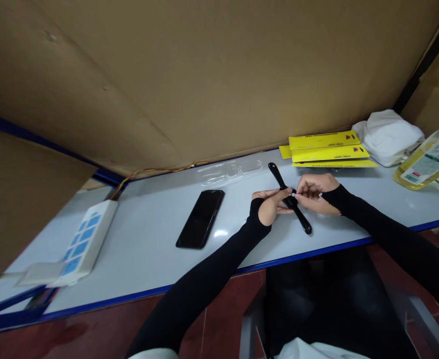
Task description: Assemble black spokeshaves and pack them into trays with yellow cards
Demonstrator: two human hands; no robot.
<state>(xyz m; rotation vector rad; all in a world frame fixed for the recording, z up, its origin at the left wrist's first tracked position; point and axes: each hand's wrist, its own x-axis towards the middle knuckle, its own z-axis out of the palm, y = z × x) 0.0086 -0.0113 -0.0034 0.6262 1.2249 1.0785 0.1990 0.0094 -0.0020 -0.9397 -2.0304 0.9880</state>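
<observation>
The tool [290, 203] is black, with two long handles, and it is in front of the person, over the right half of the table [148, 219], between the far edge and the near edge. It stands slanted: one handle points to the far edge, the other to the near edge. The left hand [270, 205] grasps the tool around its middle, with the thumb on top. The right hand [318, 194] has its fingertips pinched together on a small bright part [293, 195] at the middle of the tool; whether this part is loose or fixed, I cannot tell.

To the left of the hands, a phone [200, 219] lies flat, its screen dark. Behind the phone, by the far edge, there is a clear plastic shell [228, 172]. Yellow packs [326, 152] lie in a pile at the far edge, behind the right hand. Beside them is a white bundle [387, 134], and toward the right end of the table, a tilted bottle [428, 157] with yellow liquid. A power strip [86, 244] is near the left end.
</observation>
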